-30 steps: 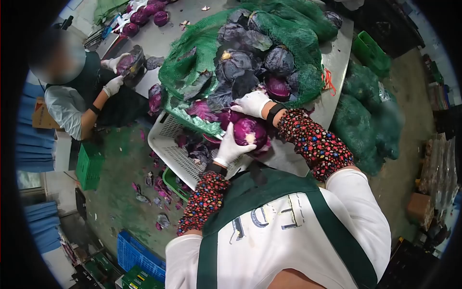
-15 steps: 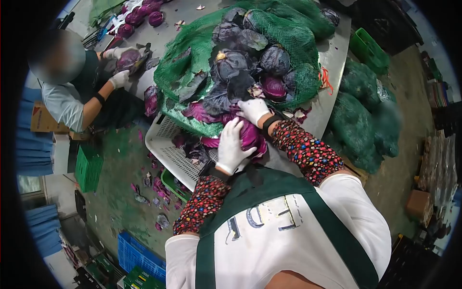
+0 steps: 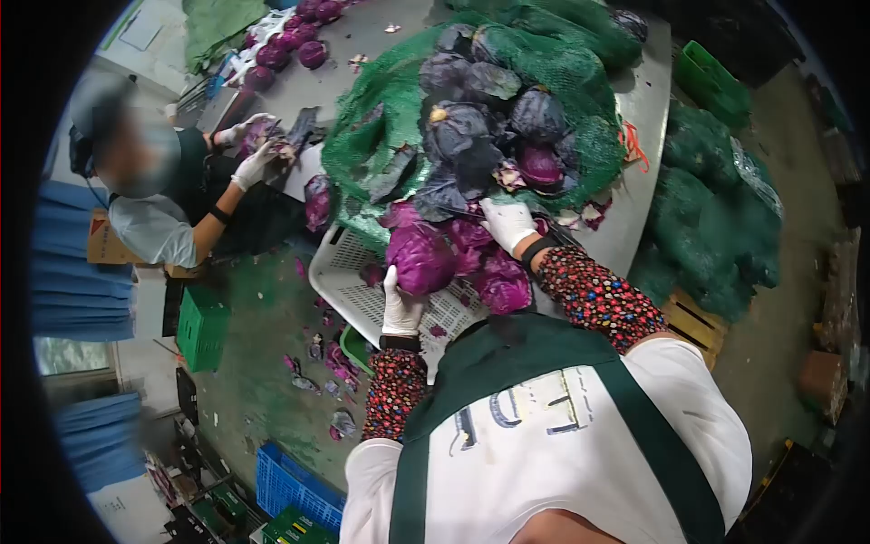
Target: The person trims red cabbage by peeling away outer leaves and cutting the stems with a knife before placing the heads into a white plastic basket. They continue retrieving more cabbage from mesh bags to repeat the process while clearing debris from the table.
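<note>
My left hand (image 3: 401,310), in a white glove, holds a peeled red cabbage (image 3: 421,258) from its near side, with part of the hand hidden behind it. The cabbage is over a white perforated crate (image 3: 337,263). My right hand (image 3: 509,224), also gloved, is closed beside loose purple leaves (image 3: 469,234); its fingertips are partly hidden, and I cannot make out what they grip. Another purple piece (image 3: 504,283) lies below that hand. Beyond my hands, dark unpeeled cabbages (image 3: 458,130) spill from a green mesh sack (image 3: 367,136).
Across the metal table (image 3: 648,136), a co-worker (image 3: 154,227) with gloved hands handles another cabbage (image 3: 263,138). Peeled cabbages (image 3: 313,54) are grouped at the far left. Full mesh sacks (image 3: 711,208) stand at right. Leaf scraps (image 3: 343,423) litter the floor near a blue crate (image 3: 294,490).
My left hand has shifted left and down, bringing the peeled cabbage over the crate. My right hand remains near the leaves. The whole view has shifted slightly.
</note>
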The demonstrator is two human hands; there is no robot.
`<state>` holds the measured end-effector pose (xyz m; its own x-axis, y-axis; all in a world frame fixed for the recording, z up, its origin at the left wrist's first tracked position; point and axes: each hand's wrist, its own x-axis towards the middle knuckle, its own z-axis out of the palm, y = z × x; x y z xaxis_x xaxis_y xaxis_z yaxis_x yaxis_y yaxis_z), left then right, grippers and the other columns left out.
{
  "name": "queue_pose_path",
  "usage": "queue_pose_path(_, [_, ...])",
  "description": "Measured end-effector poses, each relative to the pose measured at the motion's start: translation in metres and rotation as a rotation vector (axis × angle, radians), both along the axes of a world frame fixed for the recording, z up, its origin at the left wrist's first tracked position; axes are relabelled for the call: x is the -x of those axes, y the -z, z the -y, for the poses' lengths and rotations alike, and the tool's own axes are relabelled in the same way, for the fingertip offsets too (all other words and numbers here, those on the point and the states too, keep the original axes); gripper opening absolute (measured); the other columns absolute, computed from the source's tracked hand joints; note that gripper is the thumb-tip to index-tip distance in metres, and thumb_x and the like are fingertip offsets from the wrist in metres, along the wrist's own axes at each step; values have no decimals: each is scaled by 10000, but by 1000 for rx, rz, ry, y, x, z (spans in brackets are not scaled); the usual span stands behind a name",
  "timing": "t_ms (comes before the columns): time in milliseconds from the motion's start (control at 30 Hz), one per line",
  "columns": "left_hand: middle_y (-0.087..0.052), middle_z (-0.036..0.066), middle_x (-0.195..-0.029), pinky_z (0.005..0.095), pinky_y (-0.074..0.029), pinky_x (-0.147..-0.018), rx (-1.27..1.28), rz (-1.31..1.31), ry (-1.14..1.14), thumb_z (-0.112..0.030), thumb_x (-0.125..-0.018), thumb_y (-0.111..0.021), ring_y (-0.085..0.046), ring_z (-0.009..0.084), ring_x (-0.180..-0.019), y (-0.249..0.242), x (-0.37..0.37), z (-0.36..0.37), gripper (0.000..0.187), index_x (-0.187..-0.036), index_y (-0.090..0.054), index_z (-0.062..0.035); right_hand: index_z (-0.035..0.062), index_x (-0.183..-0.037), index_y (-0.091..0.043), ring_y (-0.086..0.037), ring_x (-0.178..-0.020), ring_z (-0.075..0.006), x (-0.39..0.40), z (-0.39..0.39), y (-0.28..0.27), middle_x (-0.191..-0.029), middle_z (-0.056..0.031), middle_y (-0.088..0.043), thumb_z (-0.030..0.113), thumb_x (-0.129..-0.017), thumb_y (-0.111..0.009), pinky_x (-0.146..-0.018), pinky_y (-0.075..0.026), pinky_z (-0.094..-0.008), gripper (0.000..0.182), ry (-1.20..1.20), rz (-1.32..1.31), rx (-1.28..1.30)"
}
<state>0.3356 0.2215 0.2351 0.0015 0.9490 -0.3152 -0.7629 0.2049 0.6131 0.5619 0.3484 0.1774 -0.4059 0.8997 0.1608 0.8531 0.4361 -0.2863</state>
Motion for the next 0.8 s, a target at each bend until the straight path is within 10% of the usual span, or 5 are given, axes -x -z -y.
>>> queue_pose_path(233, [-483,137,-1327,524,-340,-1085,-205,-61,-233,-486,-784,-663,-447,331,-1253,-90,10,-5,695,-1305,-445,-81,32,-1243,-451,-647,-951,-367,14,4,-67,-993,-218,-669,471,-857,-590,-818,-506,-449,601,130,-102,516])
queue_pose_path(367, [-494,145,-1315,460,-385,-1065,-259,-298,-223,-487,-768,-665,-498,311,-1212,-104,7,-7,745,-1320,-429,-45,34,-1185,-478,-643,-775,-239,13,26,-147,-811,-124,-632,541,-826,-651,-726,-497,-355,645,-98,-869,612])
queue_pose_path(500, [-457,158,-1354,434,-369,-1074,-292,-343,-16,-523,-728,-683,-478,298,-1240,-89,2,-14,914,-1406,-331,-22,44,-1074,-483,-615,-729,-215,14,64,-212,-770,-80,-602,554,-778,-703,-689,-483,-329,629,-202,-598,332])
queue_pose_path(667, [-457,163,-1358,438,-376,-1062,-207,-249,43,-547,-747,-652,-475,296,-1242,-84,-10,-11,913,-1415,-321,-20,68,-901,-514,-516,-586,-66,11,62,-196,-699,4,-551,255,-831,-720,-532,-435,-248,286,-220,-1203,820])
queue_pose_path(800, [-428,152,-1388,505,-386,-1048,-138,-74,-22,-588,-776,-598,-437,327,-1271,-74,-11,-14,861,-1429,-323,-98,51,-806,-494,-480,-506,-72,0,67,-191,-624,17,-502,140,-812,-598,-463,-396,-240,137,20,-1134,760])
